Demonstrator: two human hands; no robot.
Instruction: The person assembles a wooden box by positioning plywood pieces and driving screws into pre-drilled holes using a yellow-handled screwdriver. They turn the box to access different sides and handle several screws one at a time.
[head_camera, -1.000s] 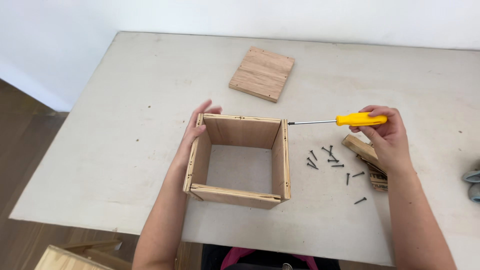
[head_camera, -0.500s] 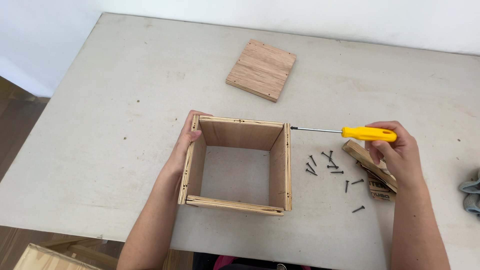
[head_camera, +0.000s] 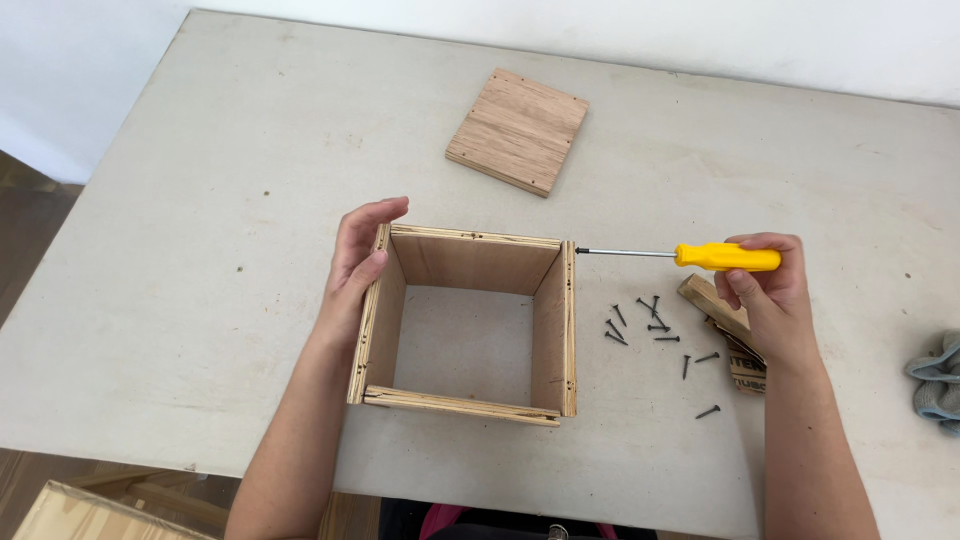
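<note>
An open square plywood frame of four boards stands on the grey table. My left hand lies flat against the outside of its left wall, fingers up at the far left corner. My right hand grips the yellow handle of a screwdriver. The screwdriver lies level, with its metal tip at the frame's far right corner.
A loose square plywood panel lies at the back of the table. Several dark screws are scattered right of the frame, beside a small wood block. A grey cloth sits at the right edge. Another wooden board shows at bottom left.
The view has shifted slightly. My left hand has slid up along the left wall toward the far corner. The screwdriver stays level at the frame's right corner.
</note>
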